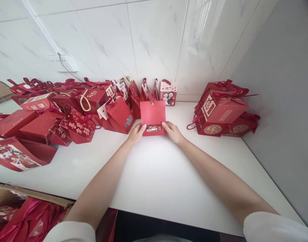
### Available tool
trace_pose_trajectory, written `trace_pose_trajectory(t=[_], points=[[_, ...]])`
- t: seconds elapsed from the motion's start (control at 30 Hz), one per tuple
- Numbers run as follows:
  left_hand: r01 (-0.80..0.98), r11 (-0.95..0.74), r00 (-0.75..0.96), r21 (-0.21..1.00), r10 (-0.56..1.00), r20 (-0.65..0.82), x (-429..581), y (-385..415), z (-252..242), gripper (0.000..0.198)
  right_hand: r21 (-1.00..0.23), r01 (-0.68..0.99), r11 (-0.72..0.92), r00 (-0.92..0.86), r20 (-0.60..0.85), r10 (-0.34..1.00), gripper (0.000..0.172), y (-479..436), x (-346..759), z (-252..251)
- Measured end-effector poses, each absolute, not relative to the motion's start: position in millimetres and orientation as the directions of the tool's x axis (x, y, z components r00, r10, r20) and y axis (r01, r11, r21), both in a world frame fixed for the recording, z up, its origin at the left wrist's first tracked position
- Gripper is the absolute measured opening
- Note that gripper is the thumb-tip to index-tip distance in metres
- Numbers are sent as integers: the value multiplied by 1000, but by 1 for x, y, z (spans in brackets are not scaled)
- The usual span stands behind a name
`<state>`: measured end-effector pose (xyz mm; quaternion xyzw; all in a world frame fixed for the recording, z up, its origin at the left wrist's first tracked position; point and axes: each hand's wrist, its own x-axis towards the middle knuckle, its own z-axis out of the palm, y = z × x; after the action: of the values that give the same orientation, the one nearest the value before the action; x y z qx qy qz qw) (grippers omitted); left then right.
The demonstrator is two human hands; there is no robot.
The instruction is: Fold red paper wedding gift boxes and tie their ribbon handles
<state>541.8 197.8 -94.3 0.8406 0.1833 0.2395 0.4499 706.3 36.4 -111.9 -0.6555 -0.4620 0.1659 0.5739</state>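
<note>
Between my two hands stands a red gift box [153,113] with a small clear window low on its front and a ribbon loop at its top. My left hand [137,133] grips its left side, the thumb on the front by the window. On the opposite side my right hand [173,131] holds it the same way. The fingers behind the box are hidden. Just left of it sits a similar red box [120,114] with a window. A small box printed with a cartoon couple [168,94] is behind, to the right.
Many red gift boxes [77,125] crowd the left of the white table [154,174]. Stacked red boxes [223,107] stand at the right by a grey panel [277,101]. A tiled wall [156,40] rises behind. An open carton [65,202] with red ribboned items is at lower left.
</note>
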Motion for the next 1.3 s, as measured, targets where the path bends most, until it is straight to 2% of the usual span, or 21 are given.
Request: trace_pose_trajectory(t=[0.63, 0.7, 0.83, 0.9, 0.97, 1.07, 1.13, 1.2, 1.3], points=[[82, -539, 821, 838, 513, 250, 542, 196, -92, 53, -898, 431, 86, 509, 321, 799, 52, 36, 707, -112], [70, -548, 813, 834, 515, 270, 542, 197, -94, 51, -881, 465, 83, 506, 342, 792, 51, 35, 706, -111], [88, -558, 723, 825, 605, 332, 542, 199, -98, 47, -782, 611, 126, 474, 489, 733, 41, 30, 699, -107], [90, -574, 700, 814, 618, 358, 542, 198, -99, 52, -733, 670, 116, 443, 521, 730, 30, 28, 693, -106], [86, -588, 732, 804, 585, 350, 542, 196, -99, 68, -697, 713, 75, 421, 510, 750, 24, 27, 687, -106], [121, -593, 793, 796, 540, 282, 541, 192, -99, 111, -616, 785, 67, 374, 557, 741, 26, 24, 682, -105], [133, -584, 800, 801, 540, 261, 542, 191, -99, 126, -562, 821, 105, 339, 626, 702, 29, 23, 680, -104], [113, -550, 794, 827, 550, 258, 543, 192, -99, 121, -566, 808, 165, 331, 667, 668, 37, 23, 678, -103], [33, -489, 792, 872, 545, 275, 544, 194, -97, 98, -637, 719, 280, 340, 673, 657, 58, 25, 676, -103]])
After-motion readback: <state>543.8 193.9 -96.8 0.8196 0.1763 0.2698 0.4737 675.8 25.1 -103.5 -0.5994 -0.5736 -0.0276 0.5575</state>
